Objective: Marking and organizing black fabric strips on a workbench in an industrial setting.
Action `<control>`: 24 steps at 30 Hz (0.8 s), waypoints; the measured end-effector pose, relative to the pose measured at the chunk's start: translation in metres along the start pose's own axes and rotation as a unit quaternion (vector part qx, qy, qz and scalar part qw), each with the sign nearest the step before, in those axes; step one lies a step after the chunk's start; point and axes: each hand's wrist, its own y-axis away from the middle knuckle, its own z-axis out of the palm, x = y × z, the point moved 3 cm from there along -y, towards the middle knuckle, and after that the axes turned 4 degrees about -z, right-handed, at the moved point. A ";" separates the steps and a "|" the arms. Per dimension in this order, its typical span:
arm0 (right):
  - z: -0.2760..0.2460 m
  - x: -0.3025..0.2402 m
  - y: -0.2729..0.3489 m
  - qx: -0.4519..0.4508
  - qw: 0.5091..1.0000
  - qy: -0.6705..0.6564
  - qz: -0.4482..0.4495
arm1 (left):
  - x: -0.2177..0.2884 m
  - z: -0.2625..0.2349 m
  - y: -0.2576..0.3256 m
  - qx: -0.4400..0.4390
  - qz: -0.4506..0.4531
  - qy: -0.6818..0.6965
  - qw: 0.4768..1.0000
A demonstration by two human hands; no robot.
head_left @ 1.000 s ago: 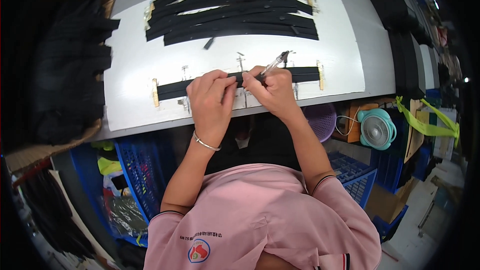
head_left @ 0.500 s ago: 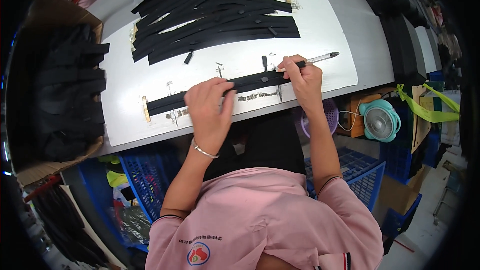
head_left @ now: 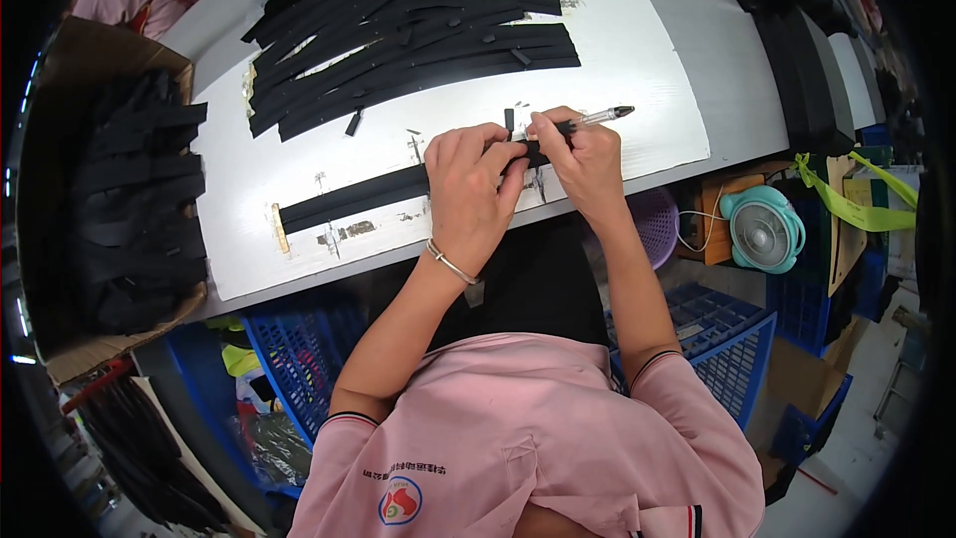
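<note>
Along a white board's (head_left: 637, 90) six-o'clock side, a black strip (head_left: 354, 199) is lying under the curled fingers of the left hand (head_left: 468, 181); whether they're pinching, I cannot tell. At its three o'clock, the right hand (head_left: 590, 161) is gripping a pen (head_left: 603, 117).

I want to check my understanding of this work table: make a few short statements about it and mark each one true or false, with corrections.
1. The right hand holds a pen. True.
2. The left hand holds a second pen. False: it rests on the black strip.
3. The pile of black strips lies farther from the person than that strip. True.
4. The fan is black. False: it is teal.
5. The cardboard box is to the left of the white board. True.
</note>
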 end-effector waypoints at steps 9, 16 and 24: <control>-0.007 -0.001 0.005 -0.029 0.998 -0.044 -0.038 | -0.002 0.002 0.002 0.021 0.005 0.020 1.000; -0.012 0.004 0.007 -0.075 0.995 0.029 -0.051 | -0.001 0.001 0.002 0.006 -0.010 0.030 0.999; -0.018 0.014 0.015 0.084 0.981 -0.170 0.033 | -0.007 -0.027 0.041 -0.148 0.006 -0.105 0.983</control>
